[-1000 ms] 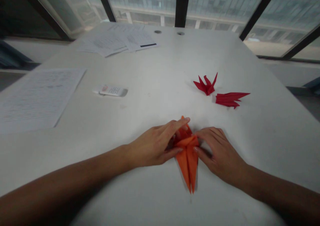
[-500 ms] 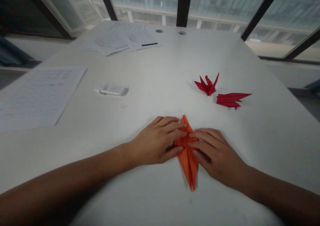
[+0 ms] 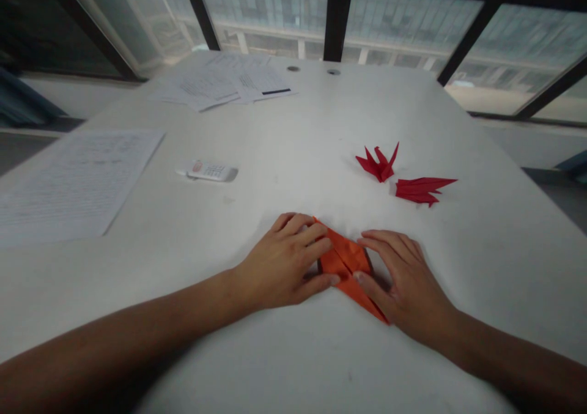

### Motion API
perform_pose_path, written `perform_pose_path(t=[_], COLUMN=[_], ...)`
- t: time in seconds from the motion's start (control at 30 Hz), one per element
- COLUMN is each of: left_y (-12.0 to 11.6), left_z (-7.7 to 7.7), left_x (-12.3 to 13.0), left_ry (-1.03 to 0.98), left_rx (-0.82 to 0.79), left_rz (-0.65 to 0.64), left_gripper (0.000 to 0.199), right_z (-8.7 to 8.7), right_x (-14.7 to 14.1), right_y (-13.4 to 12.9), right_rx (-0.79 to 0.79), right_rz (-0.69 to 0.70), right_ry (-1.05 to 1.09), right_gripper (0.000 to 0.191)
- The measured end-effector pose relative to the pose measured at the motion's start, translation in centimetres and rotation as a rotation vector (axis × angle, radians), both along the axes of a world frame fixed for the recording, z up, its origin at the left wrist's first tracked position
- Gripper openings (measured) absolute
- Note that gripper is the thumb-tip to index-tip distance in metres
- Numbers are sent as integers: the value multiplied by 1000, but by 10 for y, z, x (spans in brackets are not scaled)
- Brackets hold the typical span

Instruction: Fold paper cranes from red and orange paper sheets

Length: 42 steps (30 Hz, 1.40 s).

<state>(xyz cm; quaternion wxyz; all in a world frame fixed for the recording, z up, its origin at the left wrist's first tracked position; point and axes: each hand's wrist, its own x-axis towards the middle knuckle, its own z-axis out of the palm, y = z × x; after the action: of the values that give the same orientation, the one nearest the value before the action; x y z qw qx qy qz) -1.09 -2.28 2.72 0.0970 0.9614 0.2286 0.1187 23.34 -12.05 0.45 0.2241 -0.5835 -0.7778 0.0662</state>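
Orange folded paper (image 3: pixel 352 255) slants across the desk (image 3: pixel 284 365), left hand (image 3: pixel 284 264) and right hand (image 3: pixel 406 276) both touching it, each grip spread apart!

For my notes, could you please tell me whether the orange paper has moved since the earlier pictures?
Yes: against the farther red figure, the orange paper has turned anticlockwise, its near tip swinging rightward.

There is 1 view, taken from the person's head. It faces forward and down over the worktop (image 3: pixel 284 365); the left hand (image 3: pixel 287 261) and right hand (image 3: pixel 406 279) appear quite near, the windows (image 3: pixel 403 29) farther, at the top.
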Motion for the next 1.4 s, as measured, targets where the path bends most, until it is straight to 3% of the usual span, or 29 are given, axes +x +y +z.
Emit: perform_pose_path(t=[0.2, 0.37, 0.63, 0.87, 1.0, 1.1, 1.23, 1.4], left_y=[-3, -5, 1, -2, 0, 2, 3, 3], left_z=[-6, -12, -12, -3, -2, -3, -4, -5], left_x=[-2, -3, -3, 0, 0, -1, -1, 0], left_ry=[-50, -130, -58, -62, -80, -96, -105, -117], left_rx=[101, 95, 14, 91, 161, 109, 10, -13], left_rz=[-67, -75, -146, -172, -232, -306, -314, -304], left_gripper=[38, 41, 31, 27, 26, 32, 46, 48], right_z=[-2, 1, 4, 13, 17, 17, 16, 14], right_x=[-1, -2, -4, -8, -12, -13, -12, -6], right_y=[2, 1, -2, -10, -14, -17, -18, -19], right_rx=[11, 90, 266, 303, 349, 339, 329, 371], right_rz=[-20, 47, 248, 367, 352, 337, 318, 441], right_ry=[-1, 10, -18, -204, -283, -296, -268, -259], right_gripper=[43, 21, 10, 37, 32, 26, 30, 17])
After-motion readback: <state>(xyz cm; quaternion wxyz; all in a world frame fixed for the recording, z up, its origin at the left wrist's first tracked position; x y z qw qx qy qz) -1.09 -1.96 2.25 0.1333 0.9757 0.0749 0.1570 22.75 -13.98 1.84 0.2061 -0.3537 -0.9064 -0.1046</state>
